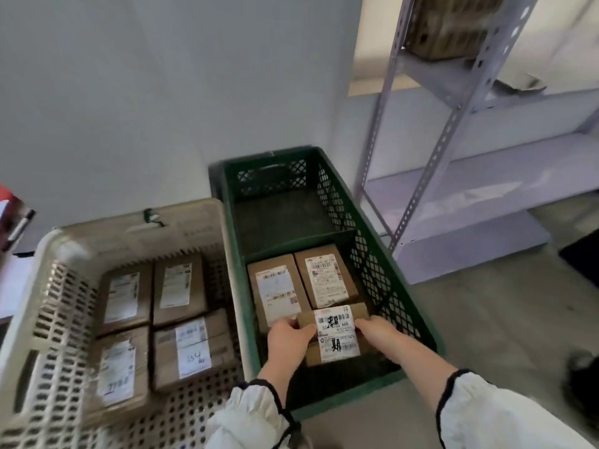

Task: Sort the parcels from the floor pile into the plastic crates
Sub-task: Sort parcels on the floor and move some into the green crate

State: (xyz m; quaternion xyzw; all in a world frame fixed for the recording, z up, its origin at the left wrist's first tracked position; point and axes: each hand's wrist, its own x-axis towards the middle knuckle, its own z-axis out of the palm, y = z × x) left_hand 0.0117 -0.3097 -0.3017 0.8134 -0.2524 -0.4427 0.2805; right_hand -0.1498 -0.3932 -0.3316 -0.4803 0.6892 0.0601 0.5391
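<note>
Head view, item held: small brown cardboard parcel with white barcode labels [335, 335], gripped at its ends by your left hand [288, 338] and right hand [377, 332], fingers curled round it, low inside the near compartment of the green plastic mesh crate [379, 277]. Two labelled brown boxes [278, 290] occupy that compartment's far edge. Set yours flat, label up, snug against them; release both hands together.

Labelled brown parcel [335, 332] lies flat inside green crate [402, 306], beside two others.
</note>
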